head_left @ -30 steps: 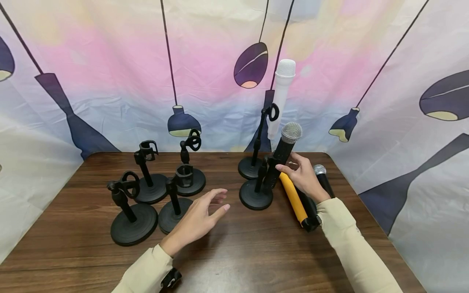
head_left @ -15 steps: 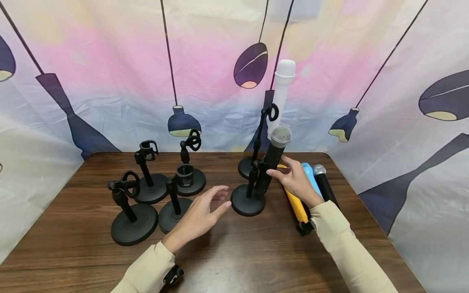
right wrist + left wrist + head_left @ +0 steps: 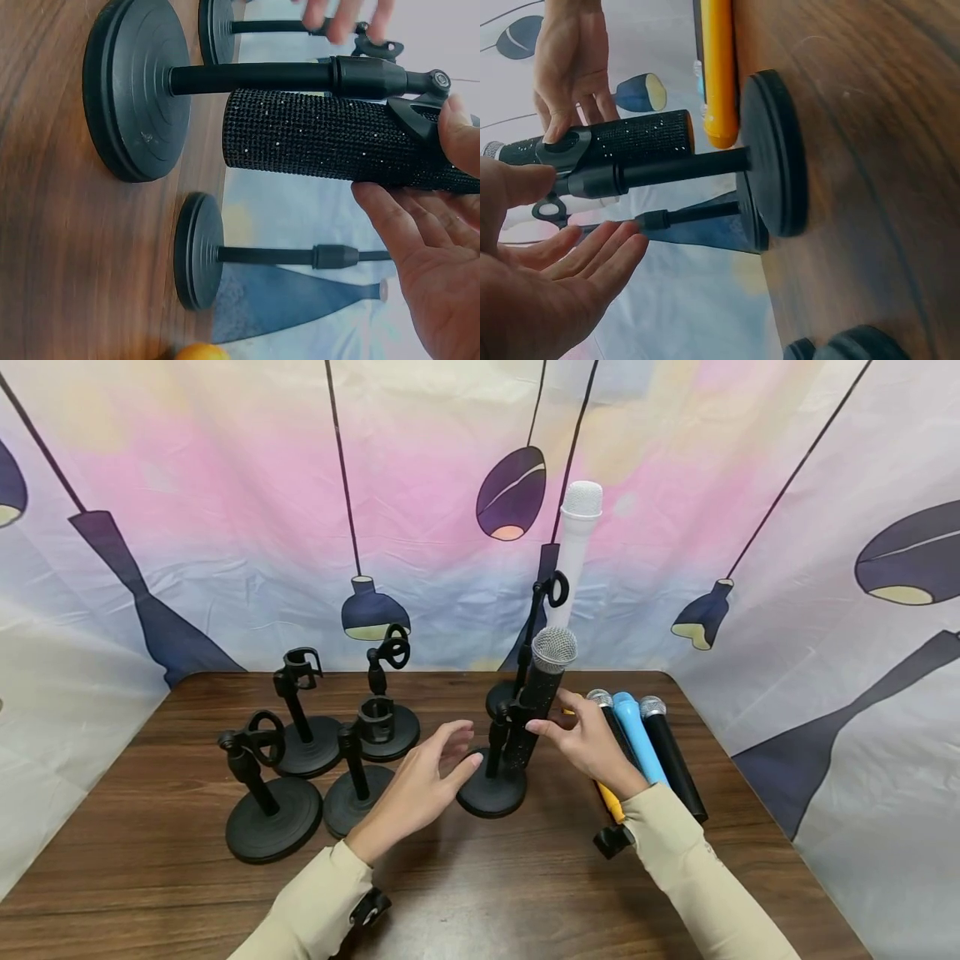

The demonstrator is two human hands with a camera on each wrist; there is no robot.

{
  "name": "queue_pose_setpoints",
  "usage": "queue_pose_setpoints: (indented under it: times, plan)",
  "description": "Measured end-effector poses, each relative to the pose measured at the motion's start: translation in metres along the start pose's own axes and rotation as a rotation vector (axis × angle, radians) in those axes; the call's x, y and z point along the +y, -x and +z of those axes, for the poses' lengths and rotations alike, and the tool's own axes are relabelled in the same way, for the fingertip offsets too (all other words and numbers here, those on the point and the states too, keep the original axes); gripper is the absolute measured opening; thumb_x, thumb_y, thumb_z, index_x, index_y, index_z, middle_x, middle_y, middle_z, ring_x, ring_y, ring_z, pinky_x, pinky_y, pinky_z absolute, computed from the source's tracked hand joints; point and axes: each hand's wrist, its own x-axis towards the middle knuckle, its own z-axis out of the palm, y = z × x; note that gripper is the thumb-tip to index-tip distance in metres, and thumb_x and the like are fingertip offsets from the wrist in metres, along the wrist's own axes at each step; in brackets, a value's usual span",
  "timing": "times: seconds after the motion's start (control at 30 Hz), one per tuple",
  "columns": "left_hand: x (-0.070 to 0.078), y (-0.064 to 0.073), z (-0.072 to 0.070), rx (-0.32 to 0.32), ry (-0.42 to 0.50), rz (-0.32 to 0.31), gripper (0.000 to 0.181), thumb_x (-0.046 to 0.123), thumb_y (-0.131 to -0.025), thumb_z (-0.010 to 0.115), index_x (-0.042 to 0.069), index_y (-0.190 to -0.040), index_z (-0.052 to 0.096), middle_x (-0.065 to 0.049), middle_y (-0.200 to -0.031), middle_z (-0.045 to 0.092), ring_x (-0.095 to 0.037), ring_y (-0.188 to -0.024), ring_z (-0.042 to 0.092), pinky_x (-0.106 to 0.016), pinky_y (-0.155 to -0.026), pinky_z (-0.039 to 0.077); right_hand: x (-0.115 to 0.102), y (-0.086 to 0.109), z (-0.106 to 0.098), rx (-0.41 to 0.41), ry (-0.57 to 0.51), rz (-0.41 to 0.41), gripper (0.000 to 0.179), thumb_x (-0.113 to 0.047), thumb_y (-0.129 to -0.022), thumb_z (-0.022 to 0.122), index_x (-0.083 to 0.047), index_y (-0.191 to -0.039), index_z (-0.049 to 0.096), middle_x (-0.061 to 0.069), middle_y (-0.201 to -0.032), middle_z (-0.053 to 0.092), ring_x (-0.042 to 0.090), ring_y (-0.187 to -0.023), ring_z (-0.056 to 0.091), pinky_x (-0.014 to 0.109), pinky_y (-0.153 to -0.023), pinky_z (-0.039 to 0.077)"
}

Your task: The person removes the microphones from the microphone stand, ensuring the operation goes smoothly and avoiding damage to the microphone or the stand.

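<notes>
A black microphone with a silver mesh head and a sparkling, studded body sits tilted in the clip of a short black desk stand. Thumb and fingers of my right hand pinch it at the clip; the right wrist view shows the thumb on the clip and fingers along the studded body. My left hand hovers just left of this stand, fingers spread and relaxed, holding nothing. In the left wrist view, its fingertips come close beside the stand's pole.
Several black stands with unfilled clips, such as a front one, group at the left. Behind the held microphone are another stand and an upright white microphone. Blue, black and yellow microphones lie at the right.
My right hand has brought the black microphone and its stand leftward and nearer to me across the table. The left hand has shifted slightly right. The blue microphone has come into view.
</notes>
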Motion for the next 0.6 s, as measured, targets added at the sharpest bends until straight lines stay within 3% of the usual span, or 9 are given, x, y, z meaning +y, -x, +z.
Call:
queue_pose_setpoints:
  times: [0.13, 0.37, 0.6]
  plan:
    - [0.005, -0.006, 0.004, 0.0, 0.021, 0.007, 0.053, 0.023, -0.103, 0.063, 0.009, -0.15, 0.044, -0.012, -0.145, 0.054, -0.027, -0.13, 0.056, -0.037, -0.106, 0.046, -0.004, 0.002, 0.006, -0.001, -0.026, -0.018, 0.047, -0.008, -0.092, 0.076, -0.002, -0.136, 0.061, 0.016, -0.122, 0.068, 0.029, -0.106, 0.071, 0.035, -0.084, 0.058]
    - [0.009, -0.016, 0.008, 0.007, 0.052, 0.017, 0.051, 0.021, -0.104, 0.061, 0.006, -0.15, 0.045, -0.013, -0.145, 0.054, -0.024, -0.132, 0.055, -0.036, -0.105, 0.047, -0.015, 0.005, 0.016, -0.007, -0.097, -0.002, 0.048, -0.006, -0.091, 0.076, 0.0, -0.135, 0.061, 0.018, -0.121, 0.067, 0.028, -0.103, 0.072, 0.036, -0.082, 0.059]
    - [0.009, -0.021, 0.011, 0.062, 0.028, 0.022, 0.037, 0.019, -0.103, 0.063, 0.008, -0.138, 0.059, -0.007, -0.12, 0.069, -0.017, -0.108, 0.068, -0.036, -0.09, 0.055, -0.015, 0.008, 0.027, -0.023, -0.137, -0.042, 0.047, -0.007, -0.09, 0.078, -0.002, -0.133, 0.061, 0.015, -0.113, 0.07, 0.023, -0.094, 0.074, 0.034, -0.078, 0.059]
